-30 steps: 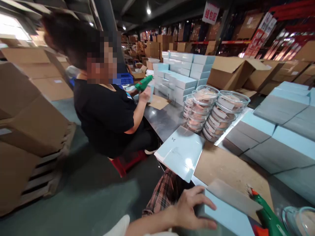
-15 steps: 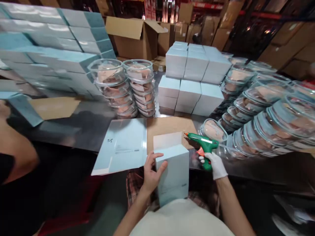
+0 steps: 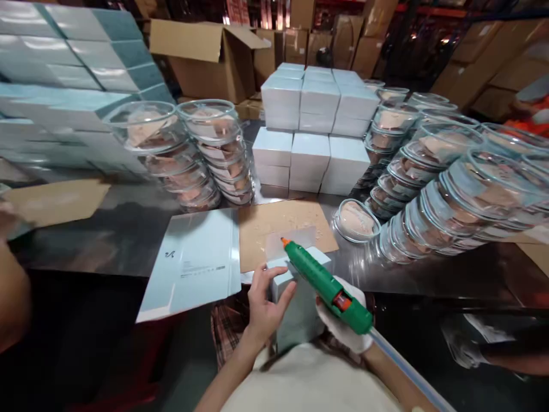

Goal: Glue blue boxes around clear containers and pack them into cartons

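A light-blue box (image 3: 295, 329) stands upright between my lap and the table edge, its white top flap (image 3: 305, 237) folded open toward the table. My bare left hand (image 3: 263, 306) grips the box's near-left top edge, index finger and thumb over it. In a white glove, my right hand (image 3: 349, 326) is wrapped round a green glue gun (image 3: 315, 274), its fingers mostly hidden under the gun. The gun's orange nozzle is over the flap; whether it touches I cannot tell. A long clear glue stick (image 3: 407, 366) sticks out of its back end.
Brown cardboard (image 3: 253, 229) and a flat light-blue carton (image 3: 195, 263) lie ahead. Stacked clear round containers (image 3: 214, 154) stand left, more (image 3: 429, 183) right. A single round container (image 3: 357, 220) sits nearer. White boxes (image 3: 311, 160) are piled behind. A co-worker's arm (image 3: 12, 297) is at left.
My right hand has brought the glue gun leftward from the box's right side, so it now points across the box top at the flap. My left hand keeps its place; the view has shifted.
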`<state>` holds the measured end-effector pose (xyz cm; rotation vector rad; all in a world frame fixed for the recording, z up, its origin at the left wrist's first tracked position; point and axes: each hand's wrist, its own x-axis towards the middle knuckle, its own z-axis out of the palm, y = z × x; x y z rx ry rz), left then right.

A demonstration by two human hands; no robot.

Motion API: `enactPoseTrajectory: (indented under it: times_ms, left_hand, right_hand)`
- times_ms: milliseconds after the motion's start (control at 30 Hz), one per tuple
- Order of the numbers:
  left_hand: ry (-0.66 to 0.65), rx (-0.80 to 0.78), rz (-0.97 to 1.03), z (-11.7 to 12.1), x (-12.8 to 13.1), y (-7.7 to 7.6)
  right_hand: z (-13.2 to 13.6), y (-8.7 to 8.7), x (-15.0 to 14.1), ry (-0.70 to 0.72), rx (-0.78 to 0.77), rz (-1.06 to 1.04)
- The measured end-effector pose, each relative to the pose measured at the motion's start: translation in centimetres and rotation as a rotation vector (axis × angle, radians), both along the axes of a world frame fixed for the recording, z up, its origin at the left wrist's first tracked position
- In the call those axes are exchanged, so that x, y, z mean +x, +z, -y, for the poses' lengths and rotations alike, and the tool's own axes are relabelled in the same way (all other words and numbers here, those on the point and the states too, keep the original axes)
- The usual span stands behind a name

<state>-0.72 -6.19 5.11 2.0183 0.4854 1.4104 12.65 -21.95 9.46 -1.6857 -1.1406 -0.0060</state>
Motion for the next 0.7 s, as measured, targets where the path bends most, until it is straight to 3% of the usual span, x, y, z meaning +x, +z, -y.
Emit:
enactPoseTrajectory:
  times_ms: [133,233,467,633,700]
  left_hand:
    - [-0.003,-0.013,-0.003,0.1,0.0,-0.5]
    - [-0.005,-0.030,0.005,0.0,-0.2,-0.7]
    - [0.077,-0.088,0.002,-0.6,-1.2,-1.2]
    - [0.057,-0.163,0.029,-1.0,-1.3,-1.3]
    - [0.048,-0.163,0.045,-1.3,-1.6,-1.4]
  right_hand:
    - [-1.8,-0.3,-0.3,0.051,0.015,0.310]
    - [-2.0,-1.1,0.3,-0.006,0.014,0.308]
    - [-0.5,-3.5,4.3,-0.165,0.043,-0.375]
    - [-3.3,-4.0,6.8,-0.141,-0.043,-0.955]
    - [-4.1,-3.8,7.8,-0.102,-0.099,-1.038]
